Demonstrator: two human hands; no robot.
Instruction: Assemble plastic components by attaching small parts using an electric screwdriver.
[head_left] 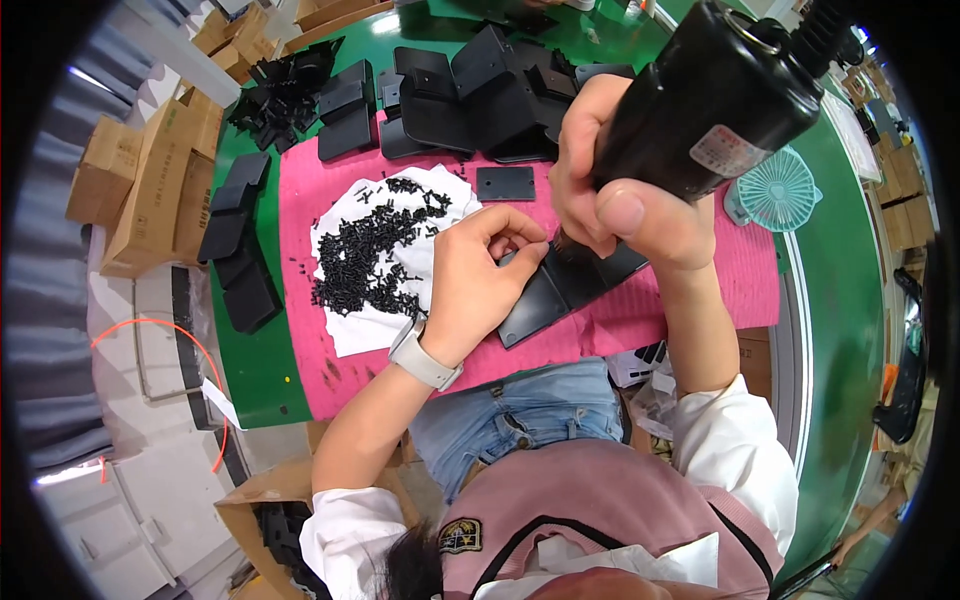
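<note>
My right hand (640,215) is wrapped round a large black electric screwdriver (690,110) with a cable at its top end. The tool points down at a black plastic panel (540,300) on a pink mat (700,300); its tip is hidden behind the fingers. On the panel's upper left edge rests my left hand (475,275), thumb and forefinger pressed together close to the tip. What lies in that pinch cannot be made out. Left of it, a heap of small black screws (360,255) is spread on a white cloth (350,335).
Folded black panels (490,85) stand along the mat's far edge, with a pile of small black parts (285,95) beside them. More panels (240,245) lie at the left. A small black plate (506,184) lies beyond my left hand. A teal round fan (778,188) stands right.
</note>
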